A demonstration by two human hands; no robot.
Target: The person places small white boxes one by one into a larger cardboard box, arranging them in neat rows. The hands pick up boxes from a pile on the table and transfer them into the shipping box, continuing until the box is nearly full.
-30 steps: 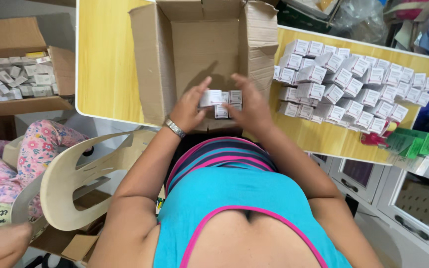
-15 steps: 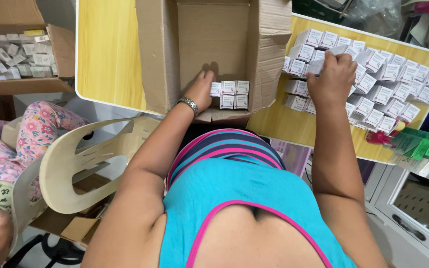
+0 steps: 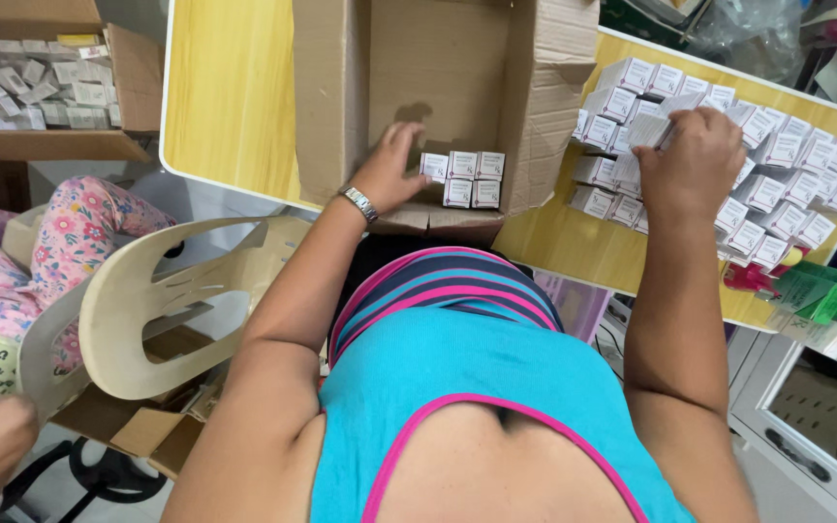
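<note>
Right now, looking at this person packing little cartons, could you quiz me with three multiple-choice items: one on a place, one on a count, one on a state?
1. Where does the left hand rest?
A. inside the open brown cardboard box
B. on the beige plastic chair
C. on the green packets

2. How many small white cartons in the box can be seen?
A. one
B. five
C. twenty

3. What is the right hand doing?
A. hanging free
B. gripping white cartons from the heap on the yellow table
C. holding a pen

Answers: 1 A, its fingers lie beside the cartons inside; 2 B, three above two; 3 B, fingers close over cartons.
</note>
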